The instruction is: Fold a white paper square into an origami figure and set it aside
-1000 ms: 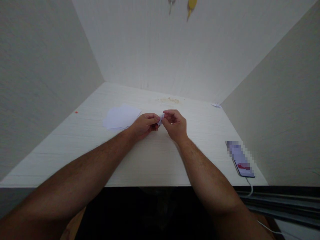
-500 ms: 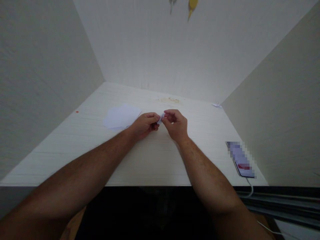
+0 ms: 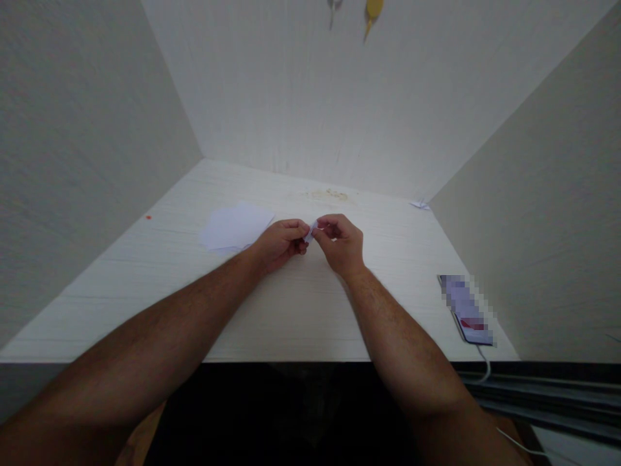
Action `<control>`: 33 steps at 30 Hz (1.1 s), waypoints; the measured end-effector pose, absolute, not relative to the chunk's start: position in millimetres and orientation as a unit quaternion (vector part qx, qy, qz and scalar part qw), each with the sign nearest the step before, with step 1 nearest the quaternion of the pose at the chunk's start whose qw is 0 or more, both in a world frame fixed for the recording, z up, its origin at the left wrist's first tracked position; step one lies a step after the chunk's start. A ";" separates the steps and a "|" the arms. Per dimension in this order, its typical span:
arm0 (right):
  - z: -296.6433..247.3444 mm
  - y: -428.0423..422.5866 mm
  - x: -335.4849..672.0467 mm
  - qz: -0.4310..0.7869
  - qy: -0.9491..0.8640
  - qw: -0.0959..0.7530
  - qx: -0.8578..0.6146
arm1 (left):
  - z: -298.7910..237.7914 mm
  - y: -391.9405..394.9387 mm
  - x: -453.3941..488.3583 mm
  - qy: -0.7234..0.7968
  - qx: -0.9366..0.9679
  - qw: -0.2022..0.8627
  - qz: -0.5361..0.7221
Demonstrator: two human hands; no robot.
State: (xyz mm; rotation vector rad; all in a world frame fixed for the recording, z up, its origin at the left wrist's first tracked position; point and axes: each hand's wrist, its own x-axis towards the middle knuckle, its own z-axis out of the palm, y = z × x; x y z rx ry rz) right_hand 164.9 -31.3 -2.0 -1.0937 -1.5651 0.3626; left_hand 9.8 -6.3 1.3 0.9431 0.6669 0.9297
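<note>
Over the middle of the pale wooden desk [image 3: 291, 310], my left hand [image 3: 280, 242] and my right hand [image 3: 342, 243] meet fingertip to fingertip. Both pinch a small folded piece of white paper [image 3: 310, 230], of which only a sliver shows between the fingers. Each hand's fingers are curled closed round it. A loose stack of white paper sheets [image 3: 235, 226] lies flat on the desk just left of my left hand.
A phone [image 3: 467, 309] with a white cable lies near the desk's right front corner. A tiny folded paper piece [image 3: 420, 204] sits at the back right corner, a brownish stain [image 3: 330, 194] at the back. Walls close in on three sides.
The hands have stayed in place; the fingers have shifted slightly on the small paper, and less of it shows now.
</note>
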 end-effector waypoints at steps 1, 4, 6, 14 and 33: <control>-1.8 -31.3 165.1 0.158 -0.665 0.563 -0.466 | 1.4 -6.4 9.6 0.305 0.430 0.738 0.423; -1.3 -30.7 165.6 0.180 -0.660 0.564 -0.463 | 1.7 -6.5 9.0 0.316 0.436 0.729 0.422; -1.4 -30.2 165.7 0.209 -0.653 0.571 -0.452 | 1.8 -6.3 8.6 0.325 0.442 0.723 0.420; -5.1 -28.3 165.9 0.289 -0.640 0.553 -0.449 | -1.1 -1.9 4.7 0.329 0.490 0.681 0.433; -1.8 -29.9 167.9 0.156 -0.701 0.533 -0.448 | -2.7 0.0 -0.3 0.334 0.553 0.633 0.426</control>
